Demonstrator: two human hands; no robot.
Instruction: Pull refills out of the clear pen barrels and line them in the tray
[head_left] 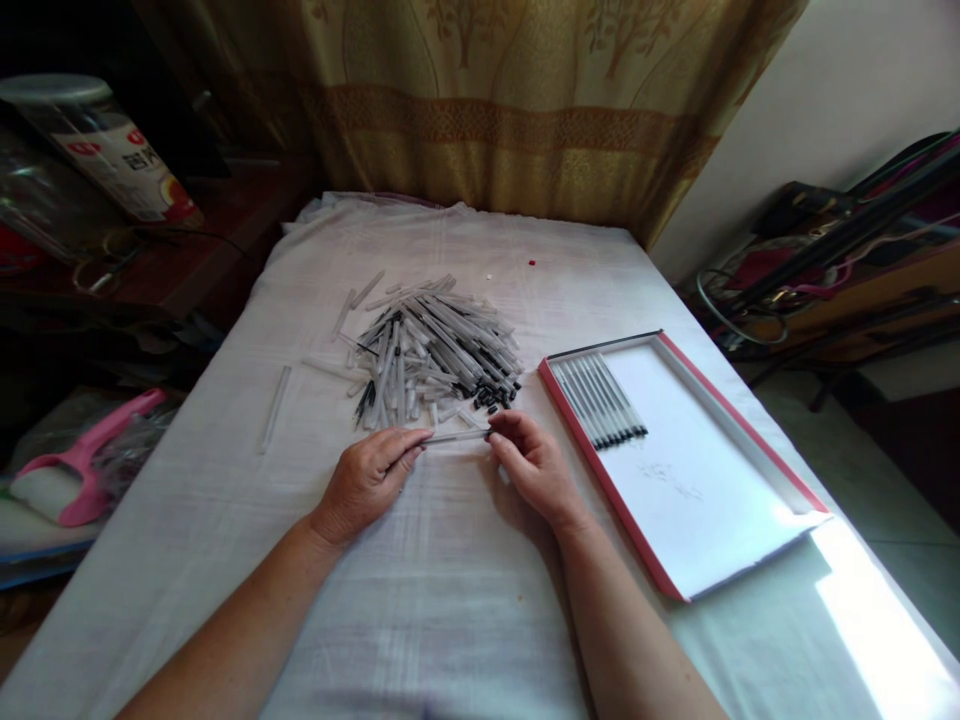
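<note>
A slim, clear pen (457, 437) with a dark right end lies level between my hands, just in front of the pile. My left hand (375, 474) is closed, with its thumb and forefinger pinching the pen's left end. At the other end, the fingertips of my right hand (534, 468) are closed on the dark tip. Beyond them spreads a heap of clear pen barrels and dark refills (442, 345). Small black pen plugs (487, 398) lie at the heap's near right edge.
To the right, a red-rimmed shallow box (611, 500) holds a row of pens (600, 402) at its far left. One loose barrel (275, 410) lies left of the heap. A pink-handled item (94, 460) and a plastic jar (112, 150) stand off the table's left side.
</note>
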